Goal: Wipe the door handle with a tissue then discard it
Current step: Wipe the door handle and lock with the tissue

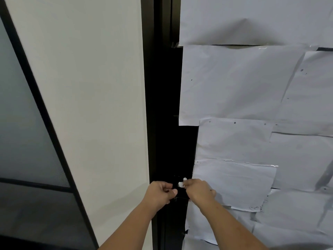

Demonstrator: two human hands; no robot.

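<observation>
While your left hand (161,193) curls closed on the dark door handle (181,193) low in the scene, your right hand (198,191) pinches a tissue (180,184) against it, likely soft, light and easily torn, so bunch it.

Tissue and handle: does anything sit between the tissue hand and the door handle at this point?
Nothing visible does. The right hand holds the tissue right against the dark handle, and the left hand grips the handle's other end. The handle is too dark to make out in detail.
</observation>
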